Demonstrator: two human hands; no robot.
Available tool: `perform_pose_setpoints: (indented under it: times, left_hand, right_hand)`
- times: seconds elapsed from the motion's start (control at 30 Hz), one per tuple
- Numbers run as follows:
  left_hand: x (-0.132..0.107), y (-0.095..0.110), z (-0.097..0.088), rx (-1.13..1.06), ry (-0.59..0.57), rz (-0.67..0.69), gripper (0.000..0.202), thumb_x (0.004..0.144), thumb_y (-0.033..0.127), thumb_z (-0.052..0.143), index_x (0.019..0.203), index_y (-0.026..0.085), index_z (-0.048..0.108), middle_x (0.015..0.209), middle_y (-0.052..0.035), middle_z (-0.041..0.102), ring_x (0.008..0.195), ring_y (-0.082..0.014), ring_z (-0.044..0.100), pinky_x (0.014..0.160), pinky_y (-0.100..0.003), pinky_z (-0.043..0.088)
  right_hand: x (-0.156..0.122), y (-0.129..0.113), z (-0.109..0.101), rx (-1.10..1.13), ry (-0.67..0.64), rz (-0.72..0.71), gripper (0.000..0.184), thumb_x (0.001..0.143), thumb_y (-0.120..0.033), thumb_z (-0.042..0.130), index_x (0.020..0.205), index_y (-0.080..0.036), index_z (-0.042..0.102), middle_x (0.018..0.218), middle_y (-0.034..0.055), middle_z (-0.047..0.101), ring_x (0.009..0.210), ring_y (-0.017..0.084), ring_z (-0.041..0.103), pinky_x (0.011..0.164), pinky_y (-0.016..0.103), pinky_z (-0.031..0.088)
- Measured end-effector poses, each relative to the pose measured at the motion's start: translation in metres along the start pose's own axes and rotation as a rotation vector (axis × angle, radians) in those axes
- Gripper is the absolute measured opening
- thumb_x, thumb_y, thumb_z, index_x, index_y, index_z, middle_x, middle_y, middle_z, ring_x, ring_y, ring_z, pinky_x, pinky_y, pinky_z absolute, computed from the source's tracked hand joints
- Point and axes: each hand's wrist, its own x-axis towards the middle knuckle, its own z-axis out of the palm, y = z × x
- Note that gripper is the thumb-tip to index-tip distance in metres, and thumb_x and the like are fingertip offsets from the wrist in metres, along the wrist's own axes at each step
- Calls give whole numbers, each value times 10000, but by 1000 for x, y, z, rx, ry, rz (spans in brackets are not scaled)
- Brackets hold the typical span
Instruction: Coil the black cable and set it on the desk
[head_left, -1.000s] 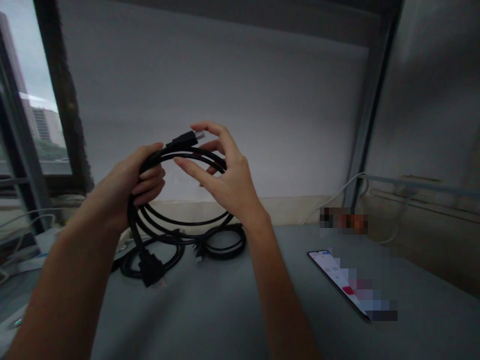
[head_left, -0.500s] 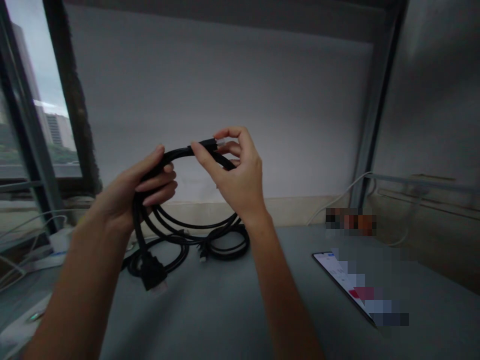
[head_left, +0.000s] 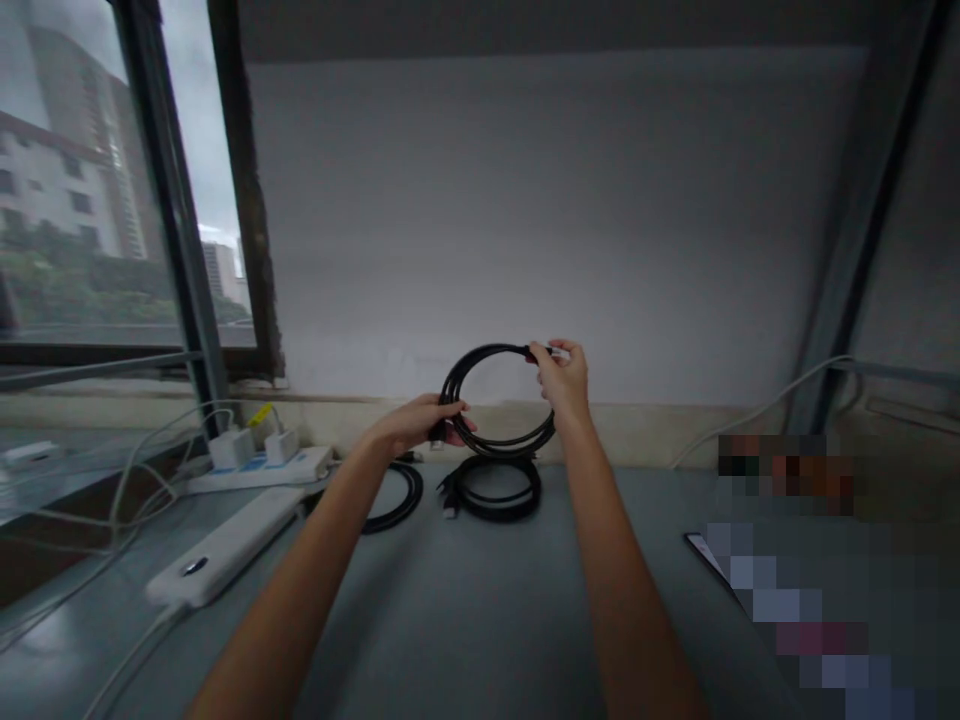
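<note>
A black cable coil [head_left: 480,362] stands upright in the air between my hands, far out over the grey table [head_left: 465,620]. My left hand [head_left: 420,422] is closed round the coil's lower left side. My right hand [head_left: 561,378] pinches the coil's upper right, where a plug end shows at the fingertips. Below them two more black coiled cables lie flat on the table: one [head_left: 496,489] under the held coil, another [head_left: 397,497] partly hidden behind my left forearm.
White power strips [head_left: 232,535] with plugged chargers [head_left: 251,445] and white leads lie at the left by the window. A phone [head_left: 709,555] sits at the right, partly pixelated. A white cable [head_left: 757,410] runs along the back wall to the right.
Both arms have stretched forward, carrying the coil away from me toward the wall. The view has widened and turned left, showing the window and power strips. The dangling plug no longer shows below my left hand.
</note>
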Motion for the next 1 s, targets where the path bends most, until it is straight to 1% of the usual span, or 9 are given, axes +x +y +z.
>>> perform_pose_setpoints:
  times: [0.07, 0.17, 0.3, 0.4, 0.5, 0.57, 0.7, 0.87, 1.0]
  left_hand:
    - [13, -16, 8, 39, 33, -47, 211, 801, 250, 463, 718, 91, 575, 673, -69, 628, 564, -93, 550, 575, -202, 451]
    - [30, -40, 18, 120, 100, -92, 231, 816, 268, 444, 727, 94, 568, 590, -32, 588, 478, -73, 493, 491, -184, 401]
    - [47, -69, 27, 253, 254, -105, 220, 815, 236, 471, 973, 97, 535, 702, -15, 598, 540, -60, 505, 532, -175, 424]
    - [55, -87, 32, 383, 351, -101, 278, 795, 206, 522, 1051, 98, 512, 826, -42, 612, 676, -94, 562, 673, -248, 491]
    - [59, -100, 35, 504, 432, -31, 287, 789, 159, 511, 1069, 96, 523, 998, -84, 606, 902, -134, 571, 874, -320, 463]
    - [60, -105, 37, 571, 459, 16, 291, 787, 135, 478, 1068, 103, 545, 1039, -102, 604, 967, -151, 559, 922, -314, 433]
    - [59, -116, 42, 697, 494, 58, 308, 773, 156, 446, 1045, 129, 590, 1008, -113, 607, 988, -179, 552, 910, -284, 423]
    - [52, -130, 48, 812, 558, 68, 358, 818, 288, 353, 998, 126, 617, 1005, -137, 565, 994, -221, 536, 904, -337, 419]
    - [44, -132, 52, 839, 592, 130, 413, 840, 325, 297, 1114, 149, 552, 1056, -124, 550, 1017, -221, 522, 909, -349, 413]
  right_hand:
    - [3, 18, -5, -143, -109, 131, 281, 698, -326, 538, 939, -181, 524, 715, 8, 622, 484, 91, 535, 446, 208, 415]
    - [4, 45, -14, -266, -244, 170, 204, 707, -284, 524, 845, -161, 610, 657, 21, 628, 473, 109, 542, 433, 226, 419]
    - [-1, 80, -22, -345, -280, 138, 102, 580, -221, 668, 665, -165, 666, 563, 13, 635, 570, 157, 600, 586, 273, 467]
    - [-10, 106, -23, -376, -304, 137, 90, 560, -231, 685, 633, -178, 686, 597, 23, 670, 644, 186, 631, 646, 288, 473]
    - [-19, 127, -21, -404, -270, 159, 148, 550, -250, 690, 673, -168, 697, 678, 50, 700, 704, 211, 645, 671, 306, 479]
    - [-24, 137, -19, -416, -228, 175, 188, 551, -245, 684, 719, -161, 701, 742, 69, 710, 761, 223, 647, 706, 317, 477]
    - [-29, 153, -16, -415, -155, 204, 225, 557, -217, 667, 775, -171, 698, 813, 76, 710, 817, 225, 642, 752, 330, 468]
    - [-37, 168, -13, -306, -125, 231, 295, 576, -256, 654, 850, -152, 683, 830, 66, 707, 786, 189, 644, 721, 278, 481]
    - [-42, 171, -11, -199, -49, 257, 361, 631, -243, 568, 963, -122, 641, 866, 63, 704, 781, 162, 647, 674, 228, 488]
